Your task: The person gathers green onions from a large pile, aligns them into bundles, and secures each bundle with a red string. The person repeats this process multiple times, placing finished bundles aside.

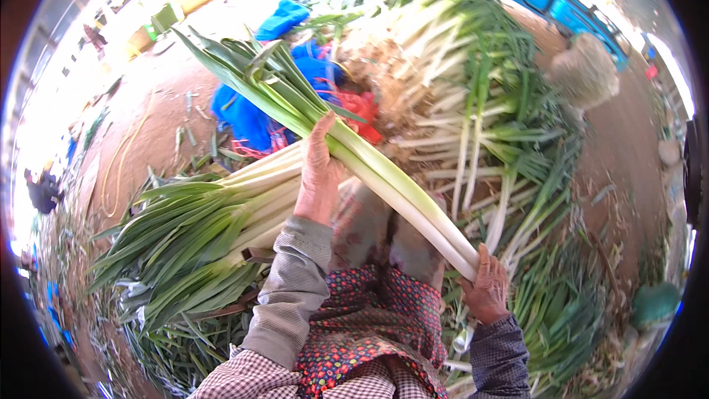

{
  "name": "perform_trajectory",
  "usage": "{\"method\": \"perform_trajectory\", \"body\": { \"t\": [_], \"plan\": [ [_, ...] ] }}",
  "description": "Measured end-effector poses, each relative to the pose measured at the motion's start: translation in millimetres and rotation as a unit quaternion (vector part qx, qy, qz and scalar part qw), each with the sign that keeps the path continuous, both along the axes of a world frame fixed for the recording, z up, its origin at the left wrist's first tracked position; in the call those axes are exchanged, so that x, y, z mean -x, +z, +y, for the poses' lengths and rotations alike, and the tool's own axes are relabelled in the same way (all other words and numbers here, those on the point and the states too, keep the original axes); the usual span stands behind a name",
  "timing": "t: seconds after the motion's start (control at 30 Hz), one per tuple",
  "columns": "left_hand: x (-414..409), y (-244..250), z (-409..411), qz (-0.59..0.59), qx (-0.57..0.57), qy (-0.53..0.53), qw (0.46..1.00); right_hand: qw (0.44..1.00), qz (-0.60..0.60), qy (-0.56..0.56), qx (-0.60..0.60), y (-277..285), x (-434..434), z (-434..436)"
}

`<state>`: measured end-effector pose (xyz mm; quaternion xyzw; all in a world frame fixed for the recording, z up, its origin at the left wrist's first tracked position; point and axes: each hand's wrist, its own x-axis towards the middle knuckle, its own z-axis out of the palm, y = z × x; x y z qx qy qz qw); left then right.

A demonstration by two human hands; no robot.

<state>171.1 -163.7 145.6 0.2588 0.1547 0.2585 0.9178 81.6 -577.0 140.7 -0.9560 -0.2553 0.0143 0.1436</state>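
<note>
A pair of long leeks (396,188) lies slantwise across the front of me, white ends low on the right and green leaves high on the left. My left hand (319,169) is wrapped around them where the green meets the white. At the white root end, my right hand (487,287) closes its fingers on the same leeks. Under my left wrist, a stack of trimmed leeks (257,213) points its leaves to the left. A large heap of leeks (443,55) with roots spreads ahead and along my right side.
Blue cloth or plastic (241,116) and red plastic strips (360,111) lie beyond the stack. A metal bar end (257,255) sticks out by my left forearm. A pale sack (584,72) and a blue vehicle (576,14) stand at the far right. A yellow hose or cord (117,166) curves over the ground.
</note>
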Motion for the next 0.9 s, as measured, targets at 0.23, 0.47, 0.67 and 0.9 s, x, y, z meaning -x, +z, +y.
{"method": "perform_trajectory", "body": {
  "t": [0.23, 0.47, 0.67, 0.9],
  "plan": [
    [63.2, 60.3, 84.2, -0.007, -0.057, 0.152, 0.987, 0.979, -0.132, 0.155, -0.029, 36.1, -96.6, 101.4],
    [190.4, 112.9, 220.3, -0.068, -0.104, 0.339, 0.933, 0.901, -0.228, 0.326, -0.174, 23.8, -190.6, 336.5],
    [240.2, 9.9, 256.1, 0.124, 0.083, 0.403, 0.903, 0.896, -0.168, 0.401, -0.087, -86.4, -201.8, 451.1],
    [232.2, -67.2, 244.7, 0.153, 0.086, 0.403, 0.898, 0.885, -0.223, 0.404, 0.055, -186.9, -226.9, 460.2]
  ]
}}
